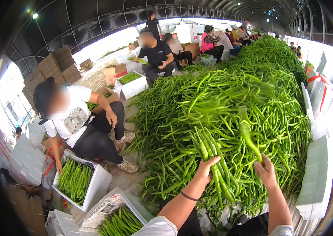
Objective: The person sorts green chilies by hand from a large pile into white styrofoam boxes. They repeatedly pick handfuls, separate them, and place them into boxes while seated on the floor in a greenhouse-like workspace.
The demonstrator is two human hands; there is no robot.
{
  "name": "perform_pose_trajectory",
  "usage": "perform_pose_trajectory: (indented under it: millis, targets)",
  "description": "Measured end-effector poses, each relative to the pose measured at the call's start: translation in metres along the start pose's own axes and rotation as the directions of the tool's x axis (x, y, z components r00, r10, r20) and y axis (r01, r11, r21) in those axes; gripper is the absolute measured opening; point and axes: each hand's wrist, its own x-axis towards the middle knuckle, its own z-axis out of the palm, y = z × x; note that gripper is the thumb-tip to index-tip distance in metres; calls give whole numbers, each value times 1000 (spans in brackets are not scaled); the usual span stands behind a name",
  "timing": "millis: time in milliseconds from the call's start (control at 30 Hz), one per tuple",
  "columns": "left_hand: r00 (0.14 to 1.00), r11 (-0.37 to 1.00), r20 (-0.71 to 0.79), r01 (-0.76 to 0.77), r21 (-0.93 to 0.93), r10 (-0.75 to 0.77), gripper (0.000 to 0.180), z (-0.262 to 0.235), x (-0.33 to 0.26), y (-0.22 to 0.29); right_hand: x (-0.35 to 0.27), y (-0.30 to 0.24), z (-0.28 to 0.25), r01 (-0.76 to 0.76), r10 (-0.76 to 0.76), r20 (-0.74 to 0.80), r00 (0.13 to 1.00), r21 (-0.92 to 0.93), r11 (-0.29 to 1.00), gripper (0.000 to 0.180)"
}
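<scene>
A bunch of long green chili peppers (pixel 223 173) lies in my left hand (pixel 205 168), thumb across the stems' side and tips pointing away. My right hand (pixel 266 170) is closed on another long green pepper (pixel 248 137), smeared by motion, so I cannot tell whether it is one or more. Both hands are over the near part of a big pile of green chili peppers (pixel 174 126). A dark band circles my left wrist.
White foam boxes filled with peppers (pixel 102 185) stand at the lower left; a seated person (pixel 72 114) reaches into one. Other people sit along the pile's far left side. White foam panels (pixel 315 181) line the right edge. Stacked cardboard boxes (pixel 52 65) stand far left.
</scene>
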Motion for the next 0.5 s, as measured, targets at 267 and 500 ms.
perform_pose_trajectory:
  millis: [267,500]
  targets:
    - [998,1000,-67,1,6,-1,26,5,6,0,11,32,14,144,-141,-27,990,197,970,20]
    - [995,996,-85,-36,80,43,31,1,12,-6,7,23,34,-94,78,107,991,153,984,20]
